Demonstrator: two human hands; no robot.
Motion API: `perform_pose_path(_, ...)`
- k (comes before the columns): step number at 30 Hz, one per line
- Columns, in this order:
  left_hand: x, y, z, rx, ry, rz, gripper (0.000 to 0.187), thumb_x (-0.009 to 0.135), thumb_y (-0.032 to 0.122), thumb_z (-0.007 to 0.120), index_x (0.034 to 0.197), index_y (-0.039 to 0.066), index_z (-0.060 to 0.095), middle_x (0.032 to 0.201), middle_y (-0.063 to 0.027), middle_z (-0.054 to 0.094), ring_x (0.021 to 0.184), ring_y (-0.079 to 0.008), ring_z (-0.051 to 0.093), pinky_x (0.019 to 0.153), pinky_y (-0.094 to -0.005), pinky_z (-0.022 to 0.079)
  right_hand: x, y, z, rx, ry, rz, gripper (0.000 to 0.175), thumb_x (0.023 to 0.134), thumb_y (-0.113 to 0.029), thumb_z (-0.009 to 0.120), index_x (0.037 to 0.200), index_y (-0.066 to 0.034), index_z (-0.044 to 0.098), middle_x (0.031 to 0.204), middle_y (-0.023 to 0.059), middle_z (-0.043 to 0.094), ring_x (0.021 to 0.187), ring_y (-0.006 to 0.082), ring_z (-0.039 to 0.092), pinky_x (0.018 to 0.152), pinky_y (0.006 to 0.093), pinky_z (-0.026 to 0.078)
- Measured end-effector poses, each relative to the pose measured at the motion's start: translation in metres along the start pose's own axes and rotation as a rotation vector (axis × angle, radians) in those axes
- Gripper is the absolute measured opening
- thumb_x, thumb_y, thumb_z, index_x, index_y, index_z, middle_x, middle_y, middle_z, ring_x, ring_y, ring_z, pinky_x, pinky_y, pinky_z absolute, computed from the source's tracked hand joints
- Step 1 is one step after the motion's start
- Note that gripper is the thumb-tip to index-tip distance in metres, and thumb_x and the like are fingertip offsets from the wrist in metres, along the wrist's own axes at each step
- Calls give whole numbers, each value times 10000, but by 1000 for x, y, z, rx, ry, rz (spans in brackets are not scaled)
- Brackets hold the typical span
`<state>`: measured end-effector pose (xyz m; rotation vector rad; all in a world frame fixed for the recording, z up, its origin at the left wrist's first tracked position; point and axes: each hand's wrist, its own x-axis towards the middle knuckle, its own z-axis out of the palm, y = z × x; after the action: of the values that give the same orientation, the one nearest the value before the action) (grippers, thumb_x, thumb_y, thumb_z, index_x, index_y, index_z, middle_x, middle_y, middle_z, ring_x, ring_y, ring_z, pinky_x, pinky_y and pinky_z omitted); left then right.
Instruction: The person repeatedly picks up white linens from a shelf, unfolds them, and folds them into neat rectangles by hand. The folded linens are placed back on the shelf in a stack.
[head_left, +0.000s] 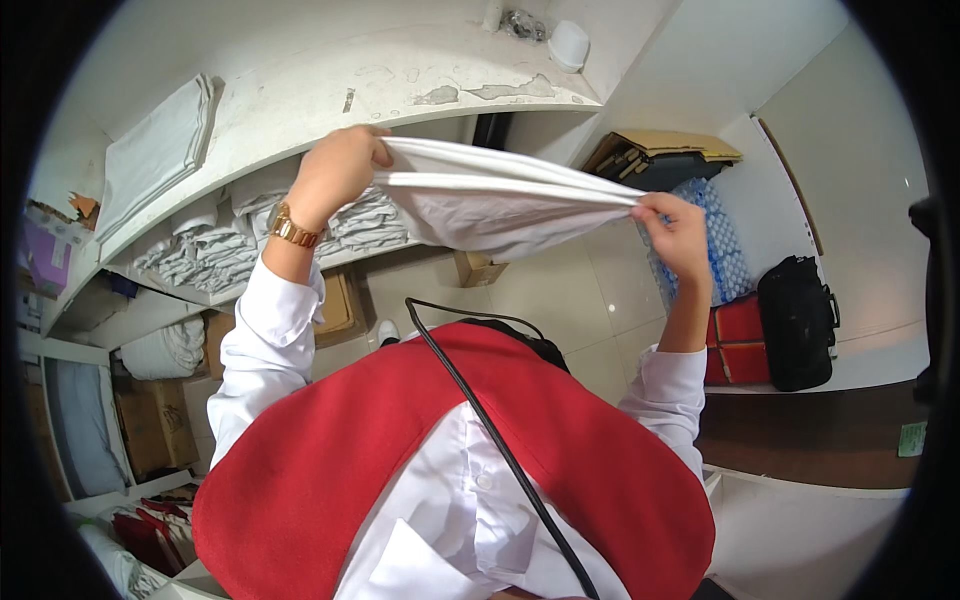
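A white cloth (495, 202) is stretched between my two hands, above the floor and in front of the shelf edge. My left hand (343, 171) grips its left end, with a gold-coloured watch (294, 228) on that wrist. Pinched in the fingers of my right hand (671, 225) is the right end, which sits a little lower. Folds run along the upper edge, and the middle sags. On the shelf top at the left lies a stack of folded white cloth (157, 154).
White shelving (300, 97) curves across the front, with crumpled white cloths (217, 251) underneath. Bubble wrap (712, 240), flattened cardboard (675, 142), a black bag (796, 322) and a red box (739, 341) stand at the right. A small cardboard box (478, 268) rests on the floor.
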<state>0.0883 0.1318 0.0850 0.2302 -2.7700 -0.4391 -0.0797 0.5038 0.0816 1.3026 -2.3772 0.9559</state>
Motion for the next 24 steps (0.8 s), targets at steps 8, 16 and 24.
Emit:
perform_pose_path(8, -11, -1, -7, -130, 82, -53, 225, 758, 232, 590, 681, 43, 685, 648, -117, 636, 634, -260, 617, 593, -347, 474, 7, -12, -21, 214, -52, 155, 115, 807, -81, 641, 772, 18, 594, 654, 29, 564, 594, 102, 465, 546, 242, 374)
perform_pose_path(16, -19, -17, -20, -471, 41, 254, 292, 678, 243, 798, 626, 1, 644, 635, -15, 550, 583, -97, 475, 513, -255, 348, 8, 1, -32, 628, -9, 261, 101, 801, -47, 662, 747, 7, 595, 725, -21, 539, 678, 43, 455, 599, 183, 355)
perform_pose_path(24, -18, -24, -19, -723, 183, 186, 190, 686, 153, 796, 760, 16, 687, 760, 3, 598, 627, -52, 455, 540, -210, 343, 5, 2, -33, 814, 137, 252, 65, 757, 12, 683, 768, 34, 623, 871, 73, 630, 722, 76, 515, 651, 191, 390)
